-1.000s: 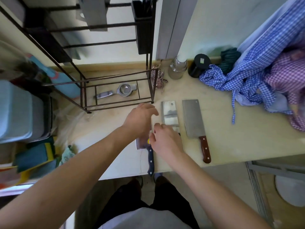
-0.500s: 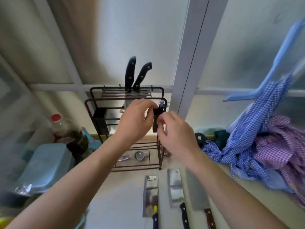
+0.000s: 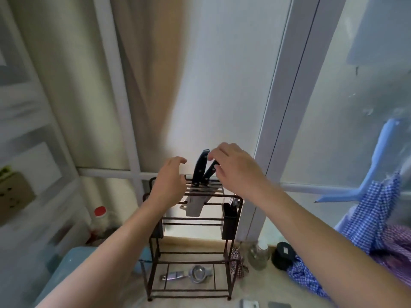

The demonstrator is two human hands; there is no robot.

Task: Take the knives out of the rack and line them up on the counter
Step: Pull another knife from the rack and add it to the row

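A dark wire rack (image 3: pixel 189 261) stands on the counter against the window. Two black-handled knives (image 3: pixel 200 168) stick up from its top slots, their blades (image 3: pixel 194 205) hanging below the bars. My left hand (image 3: pixel 169 185) hovers open just left of the handles, over the rack's top. My right hand (image 3: pixel 233 167) is open on the right, its fingertips touching or nearly touching the top of the handles. The tips of two blades (image 3: pixel 249 304) laid on the counter show at the bottom edge.
A black utensil cup (image 3: pixel 230 221) hangs on the rack's right side. A metal squeezer (image 3: pixel 191 273) lies on its bottom shelf. A glass jar (image 3: pixel 259 256), a black lid (image 3: pixel 283 255) and checked cloths (image 3: pixel 378 230) sit to the right; a blue bin (image 3: pixel 66 274) to the left.
The view has tilted up from the counter to the rack. Both hands rose from the rack's front to the two knife handles on top; the right fingertips now reach the handles.
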